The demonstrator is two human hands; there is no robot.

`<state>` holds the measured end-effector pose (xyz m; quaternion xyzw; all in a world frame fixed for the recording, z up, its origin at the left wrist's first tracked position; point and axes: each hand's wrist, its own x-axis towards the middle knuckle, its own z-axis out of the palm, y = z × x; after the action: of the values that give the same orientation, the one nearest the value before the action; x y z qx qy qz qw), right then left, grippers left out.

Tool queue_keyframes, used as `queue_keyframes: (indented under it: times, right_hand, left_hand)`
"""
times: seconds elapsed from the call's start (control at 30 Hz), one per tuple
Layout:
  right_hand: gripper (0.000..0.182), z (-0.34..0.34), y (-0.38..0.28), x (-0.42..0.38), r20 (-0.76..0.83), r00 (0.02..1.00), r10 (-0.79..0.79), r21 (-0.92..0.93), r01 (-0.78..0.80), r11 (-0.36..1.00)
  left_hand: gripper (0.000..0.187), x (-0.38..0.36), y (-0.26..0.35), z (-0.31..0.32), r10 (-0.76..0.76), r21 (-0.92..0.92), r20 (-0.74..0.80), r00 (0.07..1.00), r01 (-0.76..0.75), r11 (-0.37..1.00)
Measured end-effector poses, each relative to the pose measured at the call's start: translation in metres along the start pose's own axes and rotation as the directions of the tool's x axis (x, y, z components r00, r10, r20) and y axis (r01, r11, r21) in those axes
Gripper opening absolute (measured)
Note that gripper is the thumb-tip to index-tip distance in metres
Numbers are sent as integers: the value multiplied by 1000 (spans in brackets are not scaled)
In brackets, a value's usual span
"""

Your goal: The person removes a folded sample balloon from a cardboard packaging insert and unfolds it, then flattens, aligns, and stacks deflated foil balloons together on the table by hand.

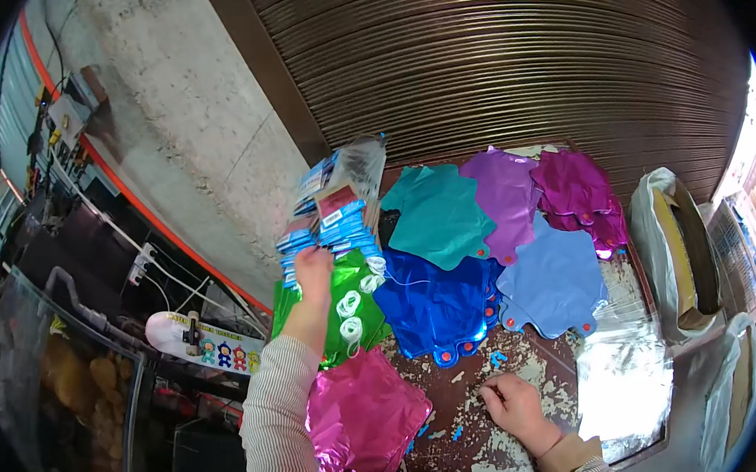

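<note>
The bench [459, 393] has brown paint that is badly chipped, with pale patches showing through, most plainly around the right hand [520, 409]. That hand is low over the bare part near the person, its fingers curled inward in a loose clench. The left hand [313, 273] is at the blue-topped packets [343, 230] piled at the far left corner; its fingers are bent against their near edge, and I cannot tell whether they grip one

Flat foil balloons cover much of the top: teal [440, 216], purple [501, 192] and magenta [577, 185] along the far side, light blue [554, 281] and dark blue [435, 303] across the middle, green [290, 309] beneath the left forearm, and pink [368, 413] at the near left. White string coils [349, 330] lie on the green foil, and small blue pieces [498, 359] are scattered over the paint. A shiny silver sheet [623, 388] spreads along the right edge

Behind the bench is a ribbed brown shutter [515, 69], beside a rough concrete wall [168, 86]. An orange-red strip [145, 209] runs along the left, with a white power strip [140, 263] and a skateboard [210, 343] bearing colourful figures below it. To the right stands an open white bag [661, 249]
</note>
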<state>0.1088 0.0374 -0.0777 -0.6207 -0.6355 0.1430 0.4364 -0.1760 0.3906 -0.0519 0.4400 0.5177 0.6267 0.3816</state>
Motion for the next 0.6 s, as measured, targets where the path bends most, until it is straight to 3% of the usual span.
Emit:
queue_keyframes:
  times: [0.1,0.13,0.2,0.27,0.3,0.33,0.37,0.4,0.47,0.53,0.6]
  right_hand:
    - [10,-2,-4,-1,-5,1000,-14,2,14,1000]
    - [10,-4,-5,-1,-2,1000,-12,3,12,1000]
    - [8,-9,-5,-2,74,995,69,129,-79,989]
    - [16,-7,1,0,-21,994,105,519,-78,851]
    - [16,-7,2,0,-7,993,116,517,-96,850]
    - [22,-7,4,1,76,974,212,800,-186,570]
    - [29,-10,3,2,183,946,266,951,-239,196]
    - [35,-14,-4,1,210,952,221,955,-249,163]
    - [40,-20,-14,-2,232,954,190,957,-259,132]
    - [33,-23,-17,-4,259,958,122,966,-257,-32]
    - [32,-28,-15,-4,342,934,107,932,-322,-166]
  left_hand:
    - [37,-74,45,15,-90,88,353,931,63,994]
    - [39,-101,53,22,-167,79,437,884,147,986]
    - [43,-160,74,29,-259,180,692,674,186,966]
    - [45,-224,81,34,-396,328,767,505,222,918]
    - [46,-254,83,34,-400,335,808,432,221,916]
    - [45,-286,88,38,-408,353,819,404,205,913]
    - [43,-310,90,40,-411,368,830,377,185,911]
    - [43,-325,84,38,-417,371,828,374,193,909]
    - [38,-351,71,38,-427,315,859,282,366,876]
    - [32,-372,61,40,-420,270,889,185,529,805]
    - [19,-384,81,34,-549,303,794,261,613,729]
